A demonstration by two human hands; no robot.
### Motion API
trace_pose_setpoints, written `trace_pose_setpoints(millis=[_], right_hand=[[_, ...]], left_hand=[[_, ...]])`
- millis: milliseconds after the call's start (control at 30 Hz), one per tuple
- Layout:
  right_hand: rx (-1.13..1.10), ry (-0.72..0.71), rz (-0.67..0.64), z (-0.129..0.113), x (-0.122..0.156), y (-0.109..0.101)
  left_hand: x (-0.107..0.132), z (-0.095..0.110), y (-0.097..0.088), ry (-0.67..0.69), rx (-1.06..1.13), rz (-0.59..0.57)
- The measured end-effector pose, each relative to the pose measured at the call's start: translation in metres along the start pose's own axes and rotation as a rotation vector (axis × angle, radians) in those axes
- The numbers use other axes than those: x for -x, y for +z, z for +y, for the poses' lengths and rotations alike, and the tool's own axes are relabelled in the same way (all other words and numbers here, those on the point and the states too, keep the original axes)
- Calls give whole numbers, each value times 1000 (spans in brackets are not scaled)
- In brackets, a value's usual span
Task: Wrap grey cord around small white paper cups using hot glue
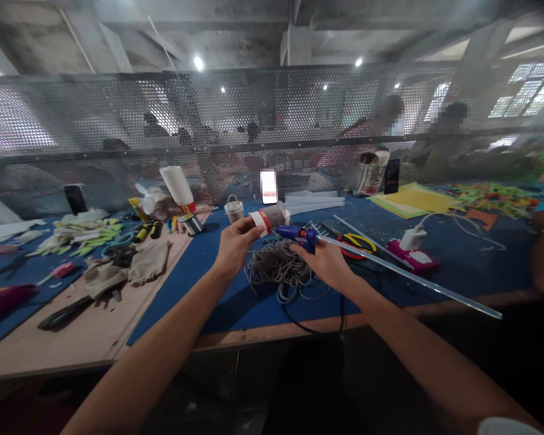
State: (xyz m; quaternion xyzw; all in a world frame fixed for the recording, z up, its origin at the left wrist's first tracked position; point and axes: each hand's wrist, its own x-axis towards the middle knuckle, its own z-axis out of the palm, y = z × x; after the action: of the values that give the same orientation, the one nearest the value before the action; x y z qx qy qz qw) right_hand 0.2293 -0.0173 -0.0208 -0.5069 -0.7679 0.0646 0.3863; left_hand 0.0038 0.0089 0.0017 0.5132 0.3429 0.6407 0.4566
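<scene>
My left hand (233, 244) is closed around a paper cup (267, 219) held sideways, its wall partly wrapped in grey cord and its rim banded red and white. My right hand (324, 261) grips a blue hot-glue gun (299, 235) whose nozzle touches the cup. A long clear glue stick (412, 278) runs out of the gun's back toward the lower right. Under both hands a loose tangle of grey cord (278, 272) lies on the blue table mat (199, 284).
A stack of white paper cups (178, 187), gloves (131, 266), pliers and paper scraps lie at left. Scissors (356, 243), a pink gun with a white plug (412, 248) and yellow sheets (412, 199) are at right. A mesh screen (272, 121) stands behind, people beyond it.
</scene>
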Motion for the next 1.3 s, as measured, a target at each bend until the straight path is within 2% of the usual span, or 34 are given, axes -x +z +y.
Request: trace_pose_setpoints(millis=[367,800,933,1133,1233,1300], right_hand=[[3,10,8,1,0,2],[-164,-7,79,-6,-3,-4],[-173,91,71,-7,-4,-8],[-258,232,133,1,-5,-20],[-391,313,169,12,-7,-27],[-565,400,209,22,-9,-32]], left_hand=[[-1,1,1,-83,111,-11],[1,3,3,-125,117,-45],[1,3,2,-119,113,-57],[0,4,1,-133,132,-63],[-1,4,1,-142,141,-55],[-1,4,0,-128,149,-53]])
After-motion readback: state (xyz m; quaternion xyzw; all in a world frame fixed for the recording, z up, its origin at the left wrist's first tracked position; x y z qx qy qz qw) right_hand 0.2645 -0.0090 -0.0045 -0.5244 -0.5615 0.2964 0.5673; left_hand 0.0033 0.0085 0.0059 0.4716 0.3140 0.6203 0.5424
